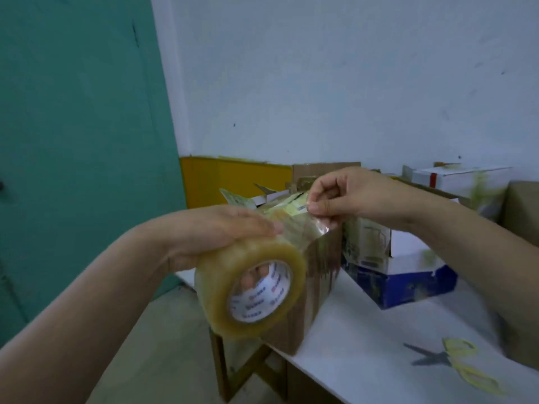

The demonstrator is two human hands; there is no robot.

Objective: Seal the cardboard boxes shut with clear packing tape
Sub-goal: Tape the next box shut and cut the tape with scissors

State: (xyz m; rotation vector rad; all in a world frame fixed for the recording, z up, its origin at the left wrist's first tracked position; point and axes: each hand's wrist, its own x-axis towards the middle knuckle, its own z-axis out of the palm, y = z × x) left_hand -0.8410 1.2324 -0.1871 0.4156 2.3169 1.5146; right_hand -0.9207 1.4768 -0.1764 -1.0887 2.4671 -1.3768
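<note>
The roll of clear packing tape (250,287) is held up in front of the brown cardboard box (318,275), its white printed core facing the camera. The left hand (221,231) grips the roll, the thumb lying flat along its top and fingers showing through the core. A free strip of tape (303,225) runs from the roll up and to the right, where the right hand (347,196) pinches its end between thumb and curled fingers, just above the box's top.

The brown box stands on the near left corner of the white surface (364,330), and its top flaps look partly raised and already covered with yellowish tape; the view is blurred there. Just to its right sits a blue and white box (399,275) with an open top. A white box (455,176) with a red mark stands further back by the wall. A pair of scissors with yellow handles (455,363) lies on the surface near the right forearm. A yellow panel (233,179) leans against the wall behind the brown box, beside a green door (81,141).
</note>
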